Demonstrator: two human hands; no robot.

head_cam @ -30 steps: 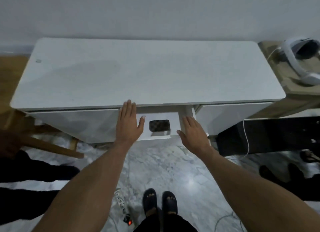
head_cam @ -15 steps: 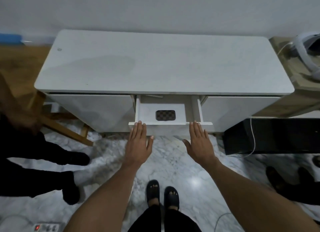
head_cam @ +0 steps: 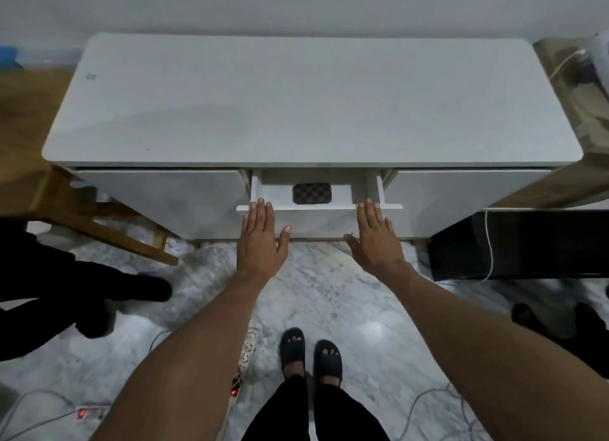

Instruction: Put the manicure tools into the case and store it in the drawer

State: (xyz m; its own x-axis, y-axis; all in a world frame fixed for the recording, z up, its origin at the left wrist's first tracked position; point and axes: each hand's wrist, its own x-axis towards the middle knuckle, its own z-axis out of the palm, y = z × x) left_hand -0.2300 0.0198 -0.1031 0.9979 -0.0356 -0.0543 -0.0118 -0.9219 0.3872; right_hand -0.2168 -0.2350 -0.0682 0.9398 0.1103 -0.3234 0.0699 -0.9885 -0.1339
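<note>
- White cabinet (head_cam: 313, 104) stands against the far wall; its middle drawer (head_cam: 316, 206) is pulled partway out toward the near side.
- Case (head_cam: 311, 193), dark checkered, closed, lies flat on the drawer floor, about centre, apart from the drawer walls.
- Left hand (head_cam: 260, 239) is flat, fingers straight and together, thumb out, fingertips at the left end of the drawer front's top edge; holding nothing.
- Right hand (head_cam: 375, 239) is likewise flat and empty, fingers slightly spread, fingertips at the right part of the same edge.
- No manicure tools visible outside the case.
- Marble floor (head_cam: 329, 295) below; power strip (head_cam: 245, 358) lies near the person's slippered feet (head_cam: 309, 351).
</note>
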